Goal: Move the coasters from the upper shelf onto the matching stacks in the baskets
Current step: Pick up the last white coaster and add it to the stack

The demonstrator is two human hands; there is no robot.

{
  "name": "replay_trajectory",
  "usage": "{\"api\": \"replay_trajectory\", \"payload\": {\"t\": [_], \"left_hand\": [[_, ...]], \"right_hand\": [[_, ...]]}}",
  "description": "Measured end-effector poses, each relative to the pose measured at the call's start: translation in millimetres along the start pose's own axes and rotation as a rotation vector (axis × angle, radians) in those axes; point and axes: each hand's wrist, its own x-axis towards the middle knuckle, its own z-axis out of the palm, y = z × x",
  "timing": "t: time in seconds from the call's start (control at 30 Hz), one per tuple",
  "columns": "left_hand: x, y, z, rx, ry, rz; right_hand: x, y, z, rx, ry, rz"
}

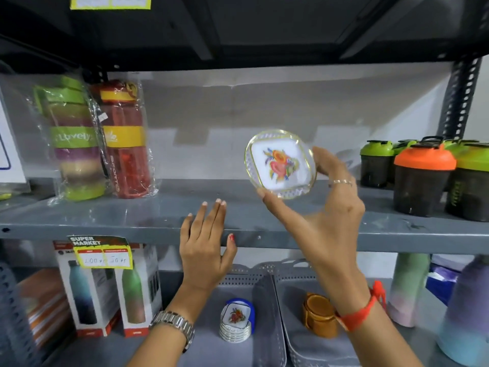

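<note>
Grey metal shelf unit against a plain white wall. Perforated dark upright at right. Black shelf underside overhead. Price label on shelf edge. Lighting even, slightly dim.

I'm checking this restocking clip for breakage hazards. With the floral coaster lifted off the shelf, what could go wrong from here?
1. The right hand pinches the floral coaster only by its rim, so it might slip.
2. The floral stack in the left basket leans, so adding one could topple it.
3. It could land on the brown stack by mistake.
</note>
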Motion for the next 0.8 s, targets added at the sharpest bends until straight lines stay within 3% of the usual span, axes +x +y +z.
{"api": "replay_trajectory", "payload": {"t": [0.1,0.27,0.43,0.53,0.63,0.8], "left_hand": [[0.0,-0.5,-2.8,-0.036,-0.019,-0.006],[0.1,-1.1,-3.9,0.005,-0.047,-0.002],[-0.8,0.3,-3.6,-0.014,-0.051,-0.030],[-0.9,-0.7,-2.1,0.003,-0.036,-0.015],[-1.2,-1.6,0.8,0.021,-0.020,-0.010],[-3.2,-3.5,4.5,0.041,0.008,0.000]], "right_hand": [[-42.1,7.8,-11.8,0.105,-0.093,0.064],[-134.2,49.5,-11.1,0.027,-0.314,0.247],[-200.1,99.7,25.5,-0.311,-0.680,0.393],[-211.9,108.9,56.5,-0.382,-0.869,0.521],[-222.0,115.7,88.0,-0.365,-0.934,0.630],[-246.7,137.9,137.0,-0.461,-1.024,0.645]]}}
